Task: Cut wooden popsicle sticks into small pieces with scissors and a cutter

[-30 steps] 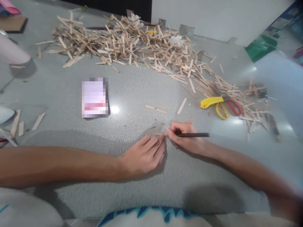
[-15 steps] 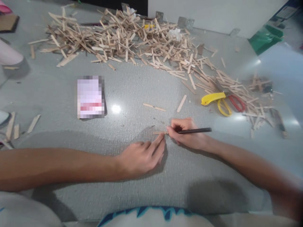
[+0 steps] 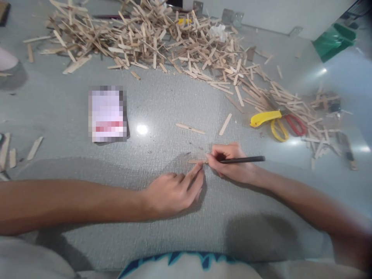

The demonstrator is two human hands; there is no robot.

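Observation:
A small wooden craft stick [image 3: 194,161] lies flat on the grey table, its right end partly covered by fingers. My left hand [image 3: 177,192] presses it down with the fingertips, the other fingers curled. Just to the right, my right hand [image 3: 228,162] grips a slim black pencil [image 3: 247,159] in a writing hold, its point at the stick's right end and mostly hidden by fingers. Beyond the hands rests another craft stick with a dark mark at its middle [image 3: 190,128]. A plain, unmarked stick [image 3: 225,124] lies to its right.
A large heap of craft sticks [image 3: 139,42] spreads across the back. Scissors with yellow and red handles [image 3: 266,118] lie at the right, by a box cutter [image 3: 348,151]. A blurred-out flat item [image 3: 107,112] sits at left. A green bag [image 3: 334,40] is far right.
The view has shifted slightly, so the far things sit a little differently in it. Both hands keep nearly the same pose on the stick and the pencil.

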